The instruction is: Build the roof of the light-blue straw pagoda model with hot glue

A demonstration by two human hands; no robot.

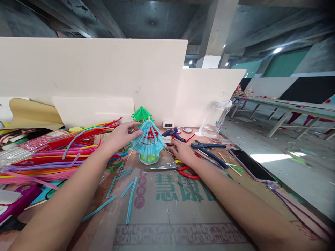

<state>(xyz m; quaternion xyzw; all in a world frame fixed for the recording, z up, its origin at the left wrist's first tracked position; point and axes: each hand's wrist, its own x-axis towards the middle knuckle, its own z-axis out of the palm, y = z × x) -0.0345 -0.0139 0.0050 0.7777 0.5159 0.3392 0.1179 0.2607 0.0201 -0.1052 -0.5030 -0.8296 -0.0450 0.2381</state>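
Note:
A small pavilion model [148, 139] stands upright on the table, its pale-blue tiered roofs built from pipe-cleaner strips. My left hand [127, 134] is at its upper left side, with thumb and fingertips curled against the roof. To the right of the model, my right hand [181, 150] is reaching low among tools, fingers apart; a metal piece lies beneath its fingertips. Just beyond those fingers lies a dark-blue glue gun [173, 133]. Red-handled scissors [164, 166] lie in front of the model, near my right wrist. A green roofed model [141, 113] stands behind the blue one.
Bundles of colourful pipe cleaners [75, 150] cover the left side. Cut blue strips [131, 200] lie in front. On the right are blue-handled pliers [209, 151], a phone [250, 164] and a clear jug [214, 120]. A small digital clock [168, 124] stands by the white board [104, 69].

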